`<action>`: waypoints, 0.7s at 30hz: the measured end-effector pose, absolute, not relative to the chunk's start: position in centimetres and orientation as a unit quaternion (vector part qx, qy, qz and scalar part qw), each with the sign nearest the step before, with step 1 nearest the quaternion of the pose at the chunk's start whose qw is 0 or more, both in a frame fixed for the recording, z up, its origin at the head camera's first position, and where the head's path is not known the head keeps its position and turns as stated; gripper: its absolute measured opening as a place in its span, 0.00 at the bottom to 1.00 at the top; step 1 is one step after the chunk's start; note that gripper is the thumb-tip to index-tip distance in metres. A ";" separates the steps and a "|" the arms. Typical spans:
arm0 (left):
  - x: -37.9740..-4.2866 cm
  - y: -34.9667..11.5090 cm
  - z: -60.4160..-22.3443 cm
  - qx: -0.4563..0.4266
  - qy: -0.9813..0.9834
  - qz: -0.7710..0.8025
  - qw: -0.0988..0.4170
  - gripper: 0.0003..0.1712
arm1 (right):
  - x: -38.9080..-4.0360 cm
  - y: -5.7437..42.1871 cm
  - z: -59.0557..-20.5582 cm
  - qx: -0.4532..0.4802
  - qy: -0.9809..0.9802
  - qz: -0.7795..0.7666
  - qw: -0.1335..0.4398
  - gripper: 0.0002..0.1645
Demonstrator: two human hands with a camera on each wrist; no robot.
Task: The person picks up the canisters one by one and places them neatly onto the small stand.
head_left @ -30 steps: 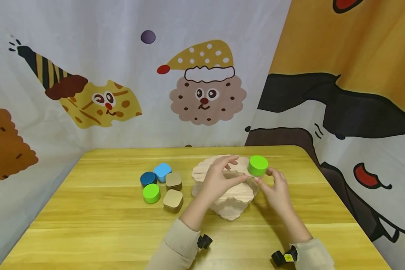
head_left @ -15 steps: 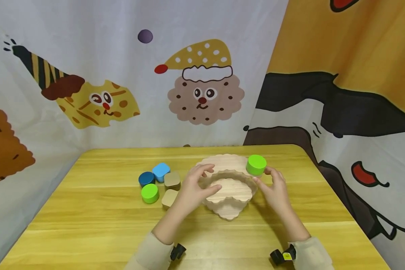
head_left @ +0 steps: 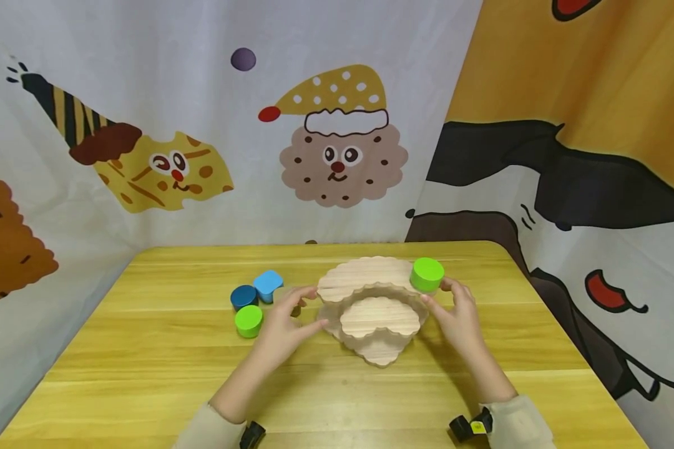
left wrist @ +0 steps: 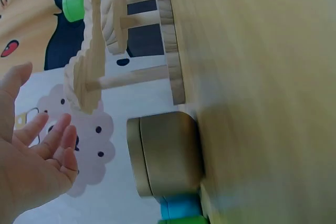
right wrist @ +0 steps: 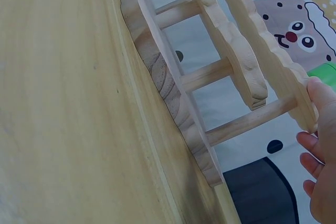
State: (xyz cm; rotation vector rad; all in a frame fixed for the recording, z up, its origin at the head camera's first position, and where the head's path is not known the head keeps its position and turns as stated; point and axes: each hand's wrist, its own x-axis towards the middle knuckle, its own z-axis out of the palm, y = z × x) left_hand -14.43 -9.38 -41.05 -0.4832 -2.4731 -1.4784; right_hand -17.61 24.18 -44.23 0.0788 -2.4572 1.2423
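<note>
A tiered wooden display stand [head_left: 359, 279] with scalloped edges stands on the table, its shelves raised on round pegs. A round green tin [head_left: 427, 274] sits at the right end of the top shelf. Thumb and fingers of my right hand [head_left: 462, 315] pinch that shelf end beside the tin. At the stand's left end is my left hand [head_left: 278, 327], fingers loosely spread and holding nothing; the left wrist view shows it apart from the shelf [left wrist: 84, 72]. A gold tin [left wrist: 165, 153] stands below that hand, mostly hidden by it in the head view.
Left of the stand are a dark blue round tin [head_left: 244, 298], a light blue tin [head_left: 268, 285] and another green tin [head_left: 249, 321]. A printed curtain [head_left: 202, 93] hangs behind the wooden table [head_left: 146, 362].
My left hand has moved left from over the stand, near the green tin, to the stand's left end. The right hand has stayed at the shelf's right end.
</note>
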 end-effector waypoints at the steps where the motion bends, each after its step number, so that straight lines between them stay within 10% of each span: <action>1: -14.4 -9.7 -41.2 -0.160 -0.842 -0.504 0.105 0.33 | -17.6 24.2 -44.2 0.028 -0.876 0.442 0.192 0.35; 21: -13.7 -14.2 -43.5 -0.134 -0.890 -0.431 0.061 0.39 | -17.6 24.2 -44.3 0.028 -0.876 0.444 0.188 0.35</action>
